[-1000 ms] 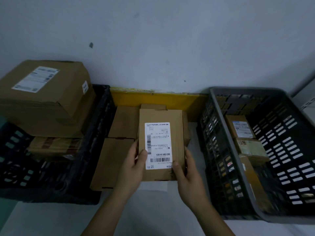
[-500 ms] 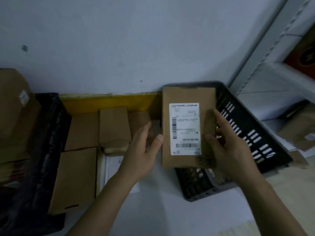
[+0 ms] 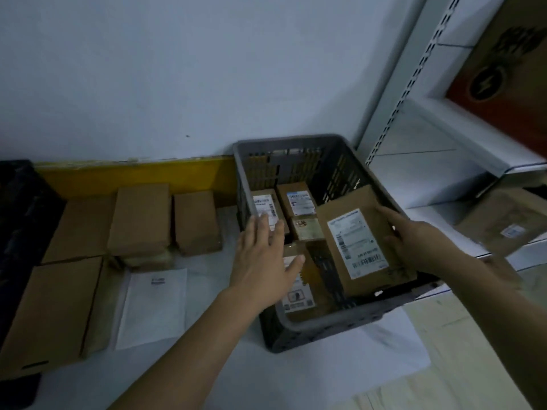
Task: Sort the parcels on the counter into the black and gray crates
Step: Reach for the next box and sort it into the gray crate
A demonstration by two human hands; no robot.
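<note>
R hand (image 3: pixel 420 247) grips a labelled parcel (image 3: pixel 364 241) by its 3 o'clock edge, tilted over the gray crate (image 3: pixel 296 327), w/ boxes inside at 10 o'clock. L hand (image 3: pixel 266 255) is free, fingers spread, grip released. Risk: a one-sided hold could let the parcel pivot, catch the rim & drop outside onto the counter (image 3: pixel 207 350).

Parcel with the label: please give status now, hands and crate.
Right hand grips labelled parcel over gray crate. Left hand open, holds nothing. Other parcels in crate; nothing blocks.

Dim, bluish light; soft motion blur throughout, wide-angle bending at edges.
</note>
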